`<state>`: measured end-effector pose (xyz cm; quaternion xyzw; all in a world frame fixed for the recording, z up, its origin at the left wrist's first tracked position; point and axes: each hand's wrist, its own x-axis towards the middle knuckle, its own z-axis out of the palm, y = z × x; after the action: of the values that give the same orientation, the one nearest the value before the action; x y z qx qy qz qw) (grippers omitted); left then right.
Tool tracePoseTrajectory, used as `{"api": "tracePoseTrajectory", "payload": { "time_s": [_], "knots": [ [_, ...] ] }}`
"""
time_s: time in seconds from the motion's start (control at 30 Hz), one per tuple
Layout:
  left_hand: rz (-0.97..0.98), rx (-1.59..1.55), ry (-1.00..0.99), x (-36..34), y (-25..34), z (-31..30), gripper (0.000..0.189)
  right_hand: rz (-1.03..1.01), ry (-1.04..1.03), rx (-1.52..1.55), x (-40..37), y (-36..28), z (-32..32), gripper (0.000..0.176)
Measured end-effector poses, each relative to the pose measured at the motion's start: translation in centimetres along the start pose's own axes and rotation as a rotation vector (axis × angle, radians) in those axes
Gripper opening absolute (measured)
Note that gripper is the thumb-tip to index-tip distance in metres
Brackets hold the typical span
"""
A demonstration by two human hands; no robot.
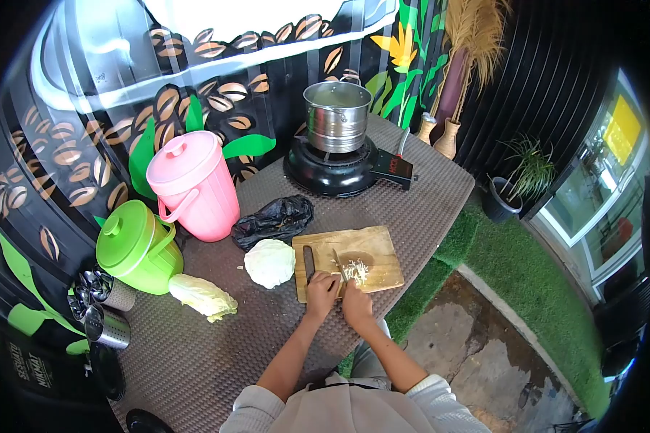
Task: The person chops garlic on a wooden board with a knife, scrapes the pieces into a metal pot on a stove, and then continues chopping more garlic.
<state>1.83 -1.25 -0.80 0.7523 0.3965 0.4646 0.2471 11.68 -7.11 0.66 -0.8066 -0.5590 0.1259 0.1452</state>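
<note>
My right hand (357,303) is wrapped round the handle of a knife (339,261), its blade pointing away from me over the wooden cutting board (386,249). Close beside it on the left, my left hand (322,291) has its fingers curled by the blade; a small pale piece seems to be at the fingertips, too small to name. Finely chopped whitish bits (357,270) lie in a pile to the right of the knife. A round pale cabbage (270,263) sits just left of the board, and a longer napa cabbage (204,296) lies farther left.
Behind the board is a crumpled black plastic bag (273,219). A steel pot (337,119) stands on a black portable stove (330,170) at the back. Pink (198,191) and green lidded buckets (141,249) stand left, near metal cutlery holders (107,328). The table's edge (440,234) runs along the right.
</note>
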Motion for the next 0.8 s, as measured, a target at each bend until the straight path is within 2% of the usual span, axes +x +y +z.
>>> {"api": "tracePoseTrajectory", "payload": {
  "time_s": [0.17, 0.23, 0.33, 0.57, 0.67, 0.73, 0.8],
  "knots": [
    [0.013, -0.004, 0.035, -0.1, -0.2, 0.1, 0.012, -0.108, -0.028, -0.032, 0.1, -0.1, -1.5, 0.018],
    [-0.005, -0.019, 0.046, -0.1, -0.1, 0.2, 0.011, 0.005, -0.028, -0.052, -1.3, -0.7, -0.8, 0.017],
    [-0.001, -0.007, 0.043, -0.1, -0.6, 0.5, 0.011, 0.023, -0.039, -0.064, -2.0, -1.2, -0.2, 0.017],
    [0.015, -0.009, 0.050, -0.2, -0.1, 0.0, 0.011, -0.089, -0.047, -0.071, -1.1, 0.3, -2.0, 0.018],
    [0.023, -0.006, 0.058, -0.5, -0.7, 0.4, 0.011, -0.014, -0.019, -0.104, -2.1, -0.6, -0.5, 0.019],
    [0.021, 0.000, 0.032, -0.3, -0.9, 0.5, 0.011, 0.046, -0.056, -0.018, -1.3, -0.8, 0.2, 0.020],
    [0.013, -0.002, 0.018, -0.5, -1.0, 0.5, 0.011, 0.002, -0.059, 0.000, 0.1, 0.0, -0.3, 0.020]
  ]
}}
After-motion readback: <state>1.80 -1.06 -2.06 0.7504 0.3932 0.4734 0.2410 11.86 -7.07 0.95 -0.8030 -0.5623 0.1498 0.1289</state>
